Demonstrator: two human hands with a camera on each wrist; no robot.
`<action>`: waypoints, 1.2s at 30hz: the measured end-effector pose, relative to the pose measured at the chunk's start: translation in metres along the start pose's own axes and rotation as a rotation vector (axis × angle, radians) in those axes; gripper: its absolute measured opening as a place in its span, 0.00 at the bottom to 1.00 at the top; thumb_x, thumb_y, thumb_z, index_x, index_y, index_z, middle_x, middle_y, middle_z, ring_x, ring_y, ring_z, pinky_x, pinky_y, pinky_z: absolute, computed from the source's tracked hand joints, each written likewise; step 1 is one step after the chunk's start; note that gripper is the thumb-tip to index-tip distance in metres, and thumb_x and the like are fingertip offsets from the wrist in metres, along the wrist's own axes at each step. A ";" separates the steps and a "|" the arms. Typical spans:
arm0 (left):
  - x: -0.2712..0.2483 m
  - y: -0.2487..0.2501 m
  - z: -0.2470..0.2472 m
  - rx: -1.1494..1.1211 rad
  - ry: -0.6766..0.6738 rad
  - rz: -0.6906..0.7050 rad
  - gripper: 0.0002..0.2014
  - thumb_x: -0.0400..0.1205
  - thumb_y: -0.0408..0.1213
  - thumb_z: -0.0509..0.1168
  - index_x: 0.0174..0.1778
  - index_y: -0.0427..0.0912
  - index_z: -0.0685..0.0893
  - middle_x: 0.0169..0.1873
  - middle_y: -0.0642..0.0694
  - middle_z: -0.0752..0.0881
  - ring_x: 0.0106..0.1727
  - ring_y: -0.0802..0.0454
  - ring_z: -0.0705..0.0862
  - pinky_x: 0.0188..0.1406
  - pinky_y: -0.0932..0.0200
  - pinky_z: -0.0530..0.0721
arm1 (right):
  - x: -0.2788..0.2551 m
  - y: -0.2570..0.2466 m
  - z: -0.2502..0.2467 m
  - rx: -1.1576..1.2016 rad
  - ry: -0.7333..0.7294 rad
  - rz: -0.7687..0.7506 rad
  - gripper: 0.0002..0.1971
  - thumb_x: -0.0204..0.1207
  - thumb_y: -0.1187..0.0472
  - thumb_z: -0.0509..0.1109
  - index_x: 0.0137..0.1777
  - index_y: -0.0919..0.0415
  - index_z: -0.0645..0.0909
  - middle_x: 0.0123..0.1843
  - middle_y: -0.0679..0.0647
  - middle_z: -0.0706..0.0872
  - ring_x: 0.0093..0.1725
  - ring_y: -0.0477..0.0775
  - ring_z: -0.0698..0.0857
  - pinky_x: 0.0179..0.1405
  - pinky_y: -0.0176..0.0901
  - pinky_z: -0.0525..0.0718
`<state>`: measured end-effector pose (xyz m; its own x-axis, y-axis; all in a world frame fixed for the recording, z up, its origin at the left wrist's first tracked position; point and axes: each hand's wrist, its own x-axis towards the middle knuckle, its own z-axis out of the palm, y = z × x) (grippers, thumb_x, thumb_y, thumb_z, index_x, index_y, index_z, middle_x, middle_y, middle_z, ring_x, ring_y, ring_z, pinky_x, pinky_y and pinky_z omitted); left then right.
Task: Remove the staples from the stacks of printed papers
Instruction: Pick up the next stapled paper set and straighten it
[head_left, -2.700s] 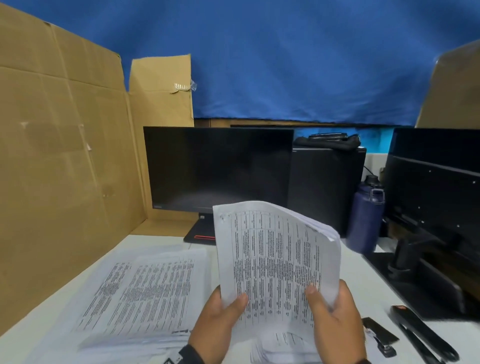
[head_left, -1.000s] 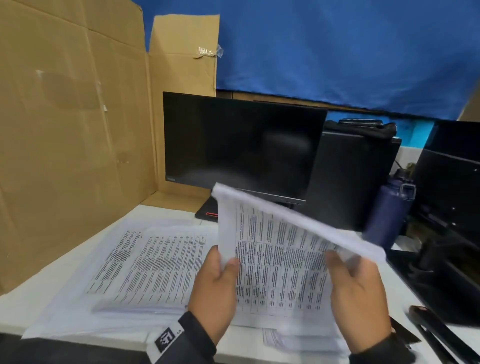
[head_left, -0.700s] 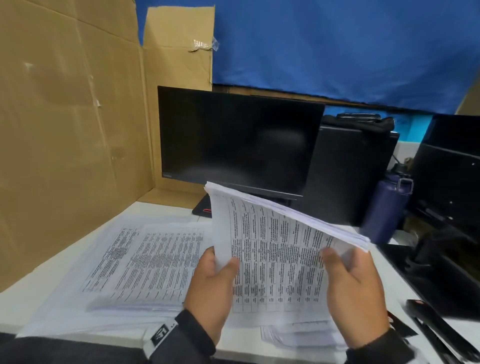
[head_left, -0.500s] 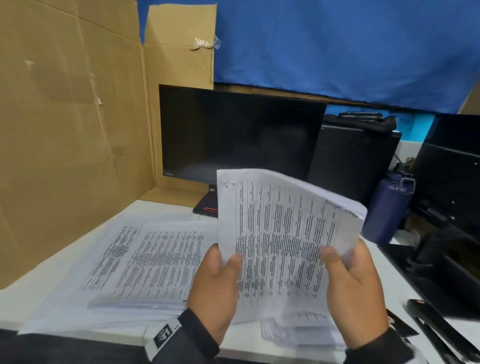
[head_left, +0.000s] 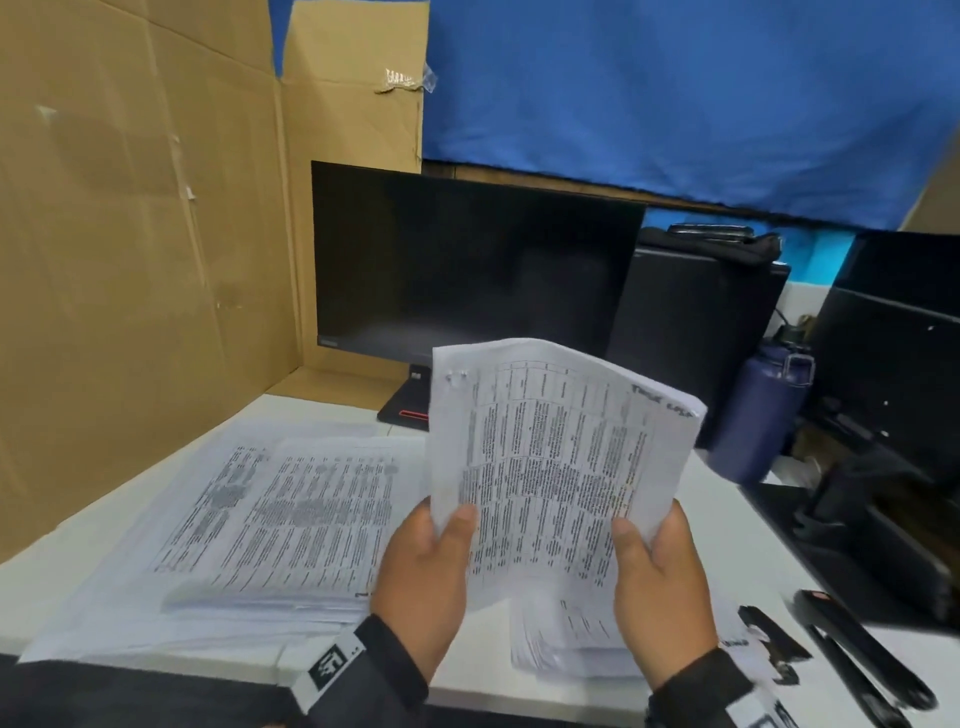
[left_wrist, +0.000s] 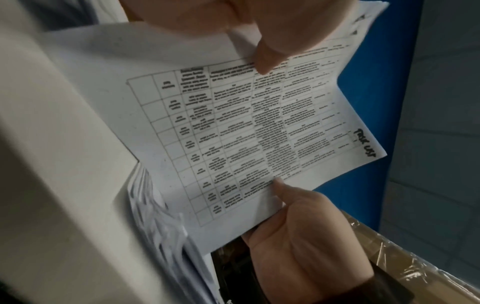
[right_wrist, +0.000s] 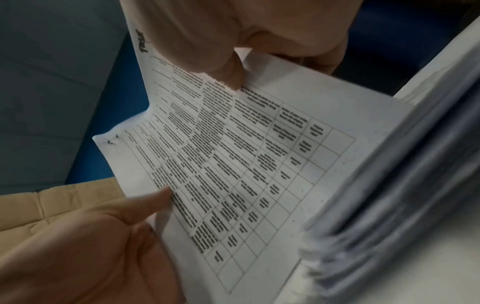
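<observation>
A stack of printed table sheets stands upright above the desk, held by both hands. My left hand grips its lower left edge, thumb on the front page. My right hand grips the lower right edge, thumb on the front. At the stack's top left corner are small marks, which look dark in the right wrist view. I cannot tell whether they are staples or holes. A wide pile of printed papers lies on the desk to the left.
A smaller paper stack lies under my hands. A black staple remover and a black stapler lie at the right near the desk's front edge. A dark monitor, a blue bottle and a cardboard wall ring the desk.
The stack, tilted back and flexed a second ago, now stands upright with its front page facing me. Both hands keep the same grip on its lower edges.
</observation>
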<state>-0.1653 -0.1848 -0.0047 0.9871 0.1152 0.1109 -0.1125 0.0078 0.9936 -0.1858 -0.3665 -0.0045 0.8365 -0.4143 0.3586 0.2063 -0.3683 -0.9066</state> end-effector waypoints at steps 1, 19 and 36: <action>0.000 0.004 -0.002 0.042 0.000 0.021 0.10 0.89 0.46 0.62 0.52 0.52 0.88 0.42 0.55 0.92 0.49 0.57 0.89 0.47 0.56 0.83 | 0.002 -0.003 -0.002 -0.001 -0.014 -0.022 0.14 0.86 0.67 0.62 0.58 0.43 0.77 0.55 0.37 0.88 0.55 0.31 0.85 0.49 0.26 0.78; 0.020 0.041 -0.065 0.168 -0.173 -0.180 0.11 0.89 0.35 0.64 0.54 0.47 0.93 0.47 0.48 0.96 0.53 0.45 0.94 0.63 0.39 0.87 | 0.050 0.110 -0.185 -1.156 -0.086 0.566 0.22 0.85 0.42 0.54 0.67 0.54 0.78 0.69 0.57 0.83 0.66 0.59 0.82 0.71 0.52 0.76; -0.040 0.052 -0.036 0.866 -0.502 0.135 0.13 0.88 0.50 0.61 0.41 0.49 0.82 0.34 0.48 0.85 0.38 0.56 0.86 0.46 0.53 0.85 | -0.005 -0.062 -0.155 0.106 0.196 -0.074 0.31 0.81 0.27 0.54 0.71 0.47 0.78 0.72 0.55 0.83 0.69 0.54 0.83 0.72 0.55 0.81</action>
<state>-0.2143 -0.1536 0.0415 0.9282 -0.3715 0.0212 -0.3029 -0.7215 0.6226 -0.2814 -0.4708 0.0849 0.7044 -0.5473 0.4520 0.3240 -0.3187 -0.8908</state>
